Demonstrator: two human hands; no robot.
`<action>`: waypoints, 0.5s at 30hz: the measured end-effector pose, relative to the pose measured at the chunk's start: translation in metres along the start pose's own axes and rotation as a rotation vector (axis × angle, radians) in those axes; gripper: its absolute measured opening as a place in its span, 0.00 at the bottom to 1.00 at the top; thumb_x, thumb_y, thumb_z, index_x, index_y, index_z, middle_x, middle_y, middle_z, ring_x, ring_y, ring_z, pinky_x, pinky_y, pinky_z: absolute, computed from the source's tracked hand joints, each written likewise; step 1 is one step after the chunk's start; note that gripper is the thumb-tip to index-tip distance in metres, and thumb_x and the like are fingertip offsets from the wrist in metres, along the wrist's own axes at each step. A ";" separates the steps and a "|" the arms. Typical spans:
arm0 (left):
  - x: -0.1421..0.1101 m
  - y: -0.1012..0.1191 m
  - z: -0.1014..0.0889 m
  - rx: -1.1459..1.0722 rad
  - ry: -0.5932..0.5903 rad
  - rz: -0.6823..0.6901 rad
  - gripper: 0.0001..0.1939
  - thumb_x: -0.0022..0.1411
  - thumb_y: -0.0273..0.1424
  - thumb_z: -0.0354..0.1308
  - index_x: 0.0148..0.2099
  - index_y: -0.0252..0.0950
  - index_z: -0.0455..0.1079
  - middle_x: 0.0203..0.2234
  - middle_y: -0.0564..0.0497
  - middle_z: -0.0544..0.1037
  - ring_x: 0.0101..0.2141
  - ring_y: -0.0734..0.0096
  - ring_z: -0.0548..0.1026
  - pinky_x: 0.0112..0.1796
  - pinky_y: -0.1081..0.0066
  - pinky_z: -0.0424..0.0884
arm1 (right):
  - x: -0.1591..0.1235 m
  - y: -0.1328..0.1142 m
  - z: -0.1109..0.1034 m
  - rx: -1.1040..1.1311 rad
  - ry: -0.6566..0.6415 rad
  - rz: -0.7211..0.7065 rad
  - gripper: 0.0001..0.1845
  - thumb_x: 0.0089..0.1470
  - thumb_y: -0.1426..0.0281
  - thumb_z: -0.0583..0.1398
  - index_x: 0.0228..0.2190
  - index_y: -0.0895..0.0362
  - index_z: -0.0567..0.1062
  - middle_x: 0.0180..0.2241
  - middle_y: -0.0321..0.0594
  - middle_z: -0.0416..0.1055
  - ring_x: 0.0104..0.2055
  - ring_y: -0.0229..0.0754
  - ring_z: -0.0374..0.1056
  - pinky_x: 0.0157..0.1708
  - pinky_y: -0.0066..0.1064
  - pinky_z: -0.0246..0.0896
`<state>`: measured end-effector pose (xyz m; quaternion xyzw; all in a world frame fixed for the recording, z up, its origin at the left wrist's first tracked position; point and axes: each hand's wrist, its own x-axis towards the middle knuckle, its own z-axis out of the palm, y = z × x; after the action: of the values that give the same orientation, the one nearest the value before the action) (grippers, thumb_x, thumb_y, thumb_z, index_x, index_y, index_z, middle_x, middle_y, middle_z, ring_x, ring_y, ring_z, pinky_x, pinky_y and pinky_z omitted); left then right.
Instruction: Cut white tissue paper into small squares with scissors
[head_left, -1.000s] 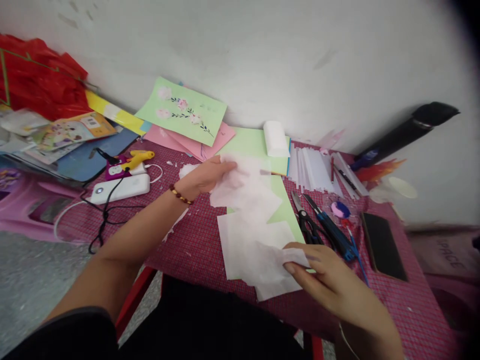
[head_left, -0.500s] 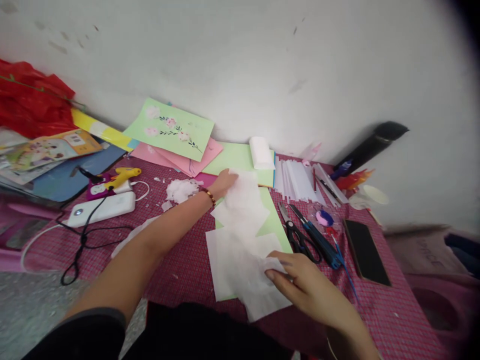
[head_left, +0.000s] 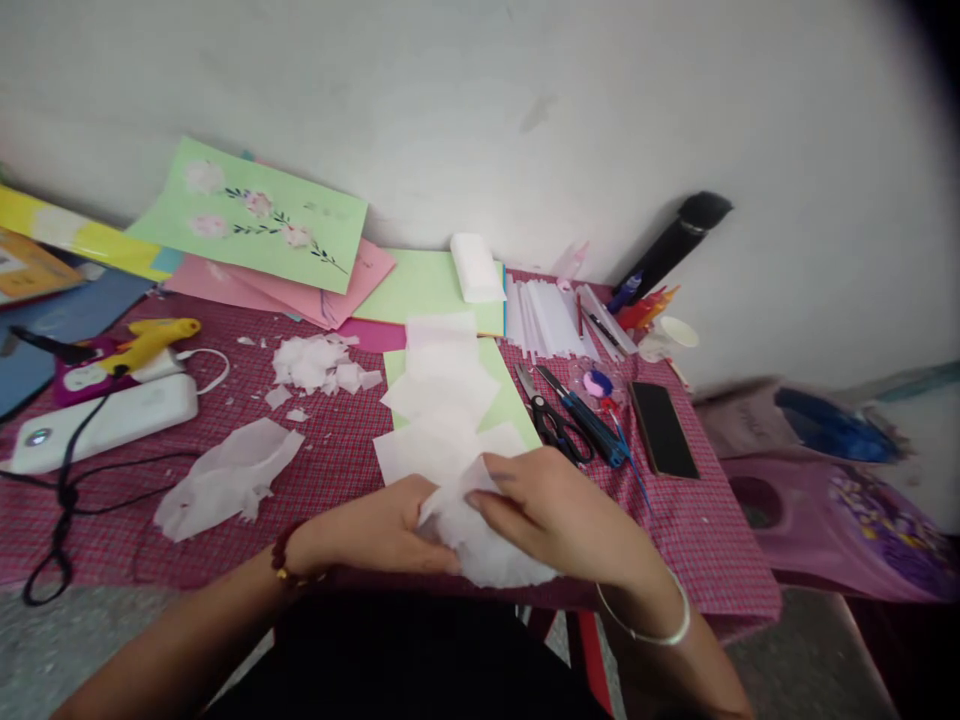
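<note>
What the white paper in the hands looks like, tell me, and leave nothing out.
The white paper looks thin, soft and tissue-like, plain white and creased. It is bunched together at the top and spreads below into a loose, uneven lower edge. The right hand pinches its upper part; the left hand holds its left side. It is at the near side of the table. Its layers cannot be counted.
</note>
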<state>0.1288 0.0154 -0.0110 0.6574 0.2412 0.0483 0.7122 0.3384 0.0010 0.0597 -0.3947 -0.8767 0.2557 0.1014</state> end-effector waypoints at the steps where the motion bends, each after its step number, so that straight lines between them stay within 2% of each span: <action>1: 0.000 -0.010 0.002 -0.072 0.054 -0.042 0.14 0.57 0.39 0.60 0.36 0.31 0.73 0.25 0.54 0.73 0.25 0.77 0.66 0.28 0.77 0.64 | 0.008 0.005 0.000 0.042 0.026 -0.003 0.15 0.63 0.70 0.52 0.27 0.58 0.71 0.27 0.38 0.71 0.26 0.36 0.63 0.28 0.30 0.51; 3: 0.001 -0.026 0.005 -0.197 0.253 -0.098 0.15 0.55 0.40 0.62 0.36 0.31 0.72 0.26 0.53 0.74 0.26 0.76 0.66 0.29 0.76 0.65 | 0.028 0.020 0.001 0.182 0.052 -0.029 0.14 0.62 0.71 0.53 0.25 0.58 0.71 0.30 0.38 0.71 0.26 0.34 0.62 0.29 0.28 0.52; 4: 0.003 -0.033 0.004 -0.255 0.370 -0.108 0.15 0.53 0.40 0.62 0.35 0.32 0.72 0.27 0.52 0.74 0.27 0.75 0.67 0.29 0.76 0.66 | 0.039 0.029 0.004 0.272 0.064 -0.020 0.11 0.61 0.72 0.54 0.28 0.58 0.72 0.34 0.38 0.72 0.27 0.34 0.63 0.29 0.27 0.54; 7: 0.006 -0.044 -0.003 -0.373 0.668 -0.075 0.16 0.53 0.41 0.61 0.36 0.32 0.71 0.28 0.50 0.75 0.29 0.72 0.70 0.32 0.73 0.68 | 0.069 0.056 0.015 0.401 0.086 0.030 0.04 0.56 0.72 0.58 0.31 0.59 0.72 0.37 0.38 0.71 0.29 0.35 0.63 0.29 0.26 0.56; 8: 0.006 -0.043 -0.009 -0.361 0.696 -0.055 0.16 0.53 0.41 0.60 0.36 0.33 0.71 0.28 0.50 0.76 0.30 0.71 0.70 0.33 0.72 0.68 | 0.075 0.063 0.018 0.406 0.082 0.043 0.04 0.55 0.72 0.58 0.29 0.58 0.72 0.35 0.37 0.70 0.29 0.35 0.63 0.29 0.26 0.56; 9: 0.004 -0.041 -0.017 -0.307 0.667 -0.035 0.15 0.53 0.41 0.60 0.36 0.33 0.71 0.29 0.50 0.76 0.31 0.70 0.71 0.34 0.72 0.68 | 0.079 0.069 0.021 0.389 0.095 0.069 0.07 0.56 0.72 0.58 0.26 0.58 0.71 0.32 0.36 0.68 0.28 0.35 0.63 0.28 0.27 0.56; 12: -0.001 -0.021 -0.055 0.061 0.410 -0.013 0.13 0.50 0.39 0.63 0.33 0.35 0.71 0.26 0.53 0.74 0.31 0.70 0.70 0.33 0.73 0.66 | 0.076 0.077 0.021 0.303 0.144 0.108 0.12 0.57 0.72 0.55 0.22 0.57 0.68 0.28 0.35 0.66 0.27 0.36 0.63 0.28 0.28 0.55; 13: -0.001 -0.012 -0.074 0.203 0.420 -0.041 0.13 0.49 0.40 0.63 0.29 0.35 0.71 0.22 0.54 0.72 0.27 0.72 0.68 0.30 0.74 0.64 | 0.073 0.077 0.019 0.263 0.146 0.103 0.11 0.58 0.73 0.54 0.23 0.57 0.69 0.28 0.35 0.67 0.27 0.36 0.64 0.28 0.28 0.56; 15: 0.005 0.003 -0.116 0.400 0.724 -0.064 0.13 0.53 0.39 0.59 0.27 0.34 0.69 0.19 0.54 0.69 0.25 0.73 0.66 0.27 0.75 0.60 | 0.065 0.075 0.013 0.182 0.116 0.080 0.11 0.59 0.75 0.53 0.28 0.56 0.73 0.30 0.37 0.72 0.29 0.38 0.67 0.31 0.29 0.58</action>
<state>0.0870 0.1240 -0.0117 0.7155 0.5012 0.2063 0.4408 0.3378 0.0866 0.0080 -0.4327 -0.8261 0.3148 0.1769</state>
